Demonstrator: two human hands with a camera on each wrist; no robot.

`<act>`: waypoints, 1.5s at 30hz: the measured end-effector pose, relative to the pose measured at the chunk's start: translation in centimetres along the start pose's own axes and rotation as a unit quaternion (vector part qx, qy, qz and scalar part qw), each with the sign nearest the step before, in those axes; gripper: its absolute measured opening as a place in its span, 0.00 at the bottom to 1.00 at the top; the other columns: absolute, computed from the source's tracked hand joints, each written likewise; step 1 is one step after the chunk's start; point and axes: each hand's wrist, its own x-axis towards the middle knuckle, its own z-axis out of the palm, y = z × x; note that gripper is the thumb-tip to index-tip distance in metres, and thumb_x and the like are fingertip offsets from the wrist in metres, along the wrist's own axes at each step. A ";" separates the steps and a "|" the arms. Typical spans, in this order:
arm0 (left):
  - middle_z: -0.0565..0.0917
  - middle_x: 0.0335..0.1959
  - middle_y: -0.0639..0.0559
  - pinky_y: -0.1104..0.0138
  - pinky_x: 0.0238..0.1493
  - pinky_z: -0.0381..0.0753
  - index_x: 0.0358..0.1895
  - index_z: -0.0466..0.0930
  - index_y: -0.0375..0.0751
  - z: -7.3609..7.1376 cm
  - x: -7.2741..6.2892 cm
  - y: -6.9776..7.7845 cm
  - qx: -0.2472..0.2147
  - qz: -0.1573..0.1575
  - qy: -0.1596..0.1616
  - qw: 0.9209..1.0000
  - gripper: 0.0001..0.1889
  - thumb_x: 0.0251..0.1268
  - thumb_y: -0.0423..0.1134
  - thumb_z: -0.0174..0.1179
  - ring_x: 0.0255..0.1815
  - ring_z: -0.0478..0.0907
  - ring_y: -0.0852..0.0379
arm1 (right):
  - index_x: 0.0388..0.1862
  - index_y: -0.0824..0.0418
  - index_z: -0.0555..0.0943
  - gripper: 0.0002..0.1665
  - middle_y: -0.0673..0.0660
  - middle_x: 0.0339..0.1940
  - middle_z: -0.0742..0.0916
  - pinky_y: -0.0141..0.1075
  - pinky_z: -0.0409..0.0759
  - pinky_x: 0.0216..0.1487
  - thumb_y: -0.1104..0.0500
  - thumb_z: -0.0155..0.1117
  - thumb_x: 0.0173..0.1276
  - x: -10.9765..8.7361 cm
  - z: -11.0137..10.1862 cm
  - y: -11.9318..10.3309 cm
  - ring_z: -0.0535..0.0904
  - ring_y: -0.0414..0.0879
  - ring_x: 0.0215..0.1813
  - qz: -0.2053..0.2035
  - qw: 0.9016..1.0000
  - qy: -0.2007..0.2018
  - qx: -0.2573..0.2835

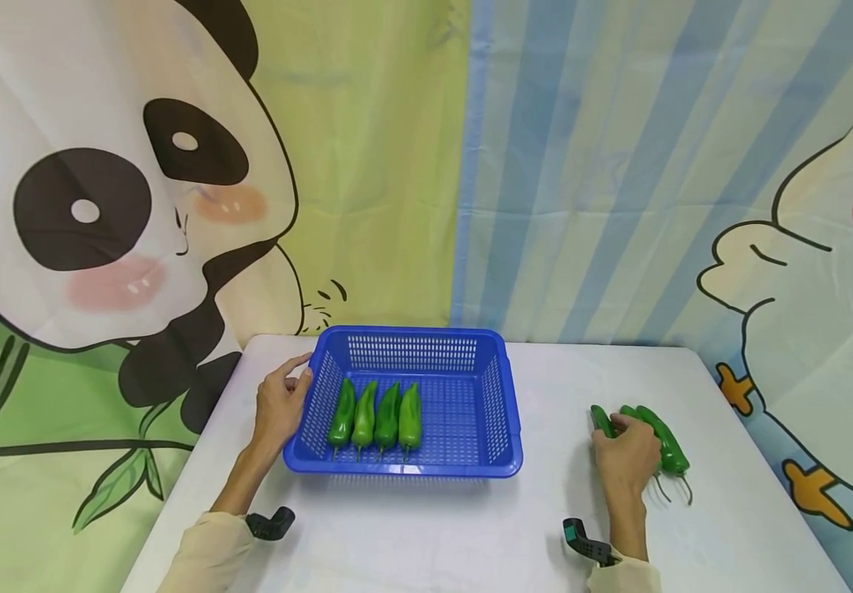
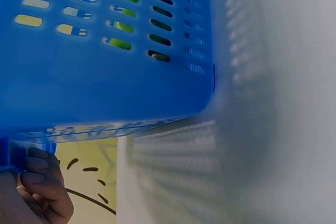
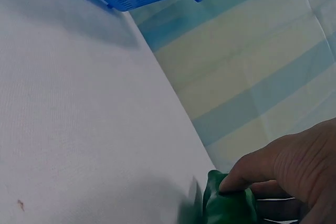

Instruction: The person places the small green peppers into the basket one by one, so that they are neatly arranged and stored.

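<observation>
A blue plastic basket (image 1: 404, 470) stands on the table, with several green peppers (image 1: 409, 418) lying side by side in its left half, stems toward the front. At the basket's left rim, my left hand (image 1: 278, 408) grips the edge; the left wrist view shows its fingers (image 2: 50, 187) curled at the rim. Over to the right, my right hand (image 1: 628, 455) holds a green pepper (image 3: 231, 208) between thumb and fingers. Partly hidden beside that hand, more green peppers (image 1: 667, 445) lie on the table with stems toward the front.
The white table (image 1: 463, 535) ends at a back edge against a printed curtain (image 1: 582, 165) with a panda and a white cartoon figure. White tabletop lies between the basket and the right-hand peppers. Each wrist wears a small black device (image 1: 271, 524).
</observation>
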 end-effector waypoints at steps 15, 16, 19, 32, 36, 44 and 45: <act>0.78 0.15 0.50 0.69 0.18 0.65 0.73 0.81 0.38 0.0 0.2 0.0 -0.002 0.002 0.000 1.000 0.20 0.86 0.37 0.57 0.16 0.72 0.59 | 0.56 0.68 0.91 0.19 0.70 0.53 0.93 0.15 0.70 0.39 0.66 0.77 0.66 0.1 -1.1 -1.8 0.74 0.16 0.28 0.101 0.990 -0.026 0.094; 0.77 0.15 0.51 0.69 0.18 0.64 0.73 0.81 0.38 0.0 0.2 0.0 -0.003 0.002 0.002 1.000 0.20 0.86 0.37 0.57 0.16 0.71 0.59 | 0.57 0.67 0.91 0.19 0.68 0.53 0.93 0.15 0.70 0.40 0.65 0.78 0.67 0.1 -1.1 -2.0 0.75 0.16 0.29 0.114 0.987 -0.032 0.104; 0.77 0.15 0.51 0.70 0.17 0.62 0.73 0.81 0.38 0.0 0.3 0.1 -0.007 0.004 0.003 1.000 0.20 0.85 0.37 0.57 0.15 0.70 0.60 | 0.58 0.65 0.91 0.20 0.55 0.44 0.96 0.18 0.72 0.43 0.63 0.78 0.68 0.2 -1.2 -2.4 0.78 0.20 0.33 0.156 0.977 -0.048 0.140; 0.77 0.14 0.51 0.70 0.17 0.63 0.72 0.81 0.37 0.0 0.1 0.0 -0.010 0.004 0.002 1.000 0.20 0.85 0.37 0.57 0.15 0.71 0.60 | 0.55 0.54 0.93 0.16 0.53 0.64 0.82 0.25 0.83 0.42 0.59 0.79 0.69 0.4 -1.2 -3.0 0.82 0.34 0.48 0.277 0.913 -0.111 0.278; 0.76 0.14 0.51 0.70 0.17 0.62 0.73 0.81 0.37 0.0 0.1 0.0 -0.010 0.003 0.001 1.000 0.20 0.85 0.37 0.57 0.14 0.70 0.60 | 0.37 0.41 0.94 0.09 0.40 0.44 0.86 0.27 0.86 0.44 0.58 0.80 0.69 0.3 -1.5 -3.2 0.84 0.33 0.44 0.296 0.895 -0.125 0.310; 0.75 0.14 0.53 0.69 0.17 0.62 0.73 0.81 0.37 0.0 0.1 0.1 -0.012 -0.002 0.000 1.000 0.20 0.85 0.37 0.57 0.14 0.70 0.59 | 0.32 0.35 0.92 0.11 0.35 0.34 0.86 0.27 0.86 0.45 0.55 0.80 0.70 0.2 -1.9 -4.0 0.83 0.38 0.49 0.299 0.888 -0.145 0.319; 0.75 0.14 0.53 0.69 0.17 0.62 0.73 0.81 0.37 0.0 0.1 0.1 -0.012 -0.003 0.000 1.000 0.20 0.85 0.37 0.57 0.14 0.70 0.59 | 0.31 0.34 0.92 0.12 0.35 0.34 0.86 0.27 0.86 0.45 0.55 0.80 0.70 0.2 -1.9 -4.1 0.83 0.37 0.49 0.301 0.886 -0.146 0.322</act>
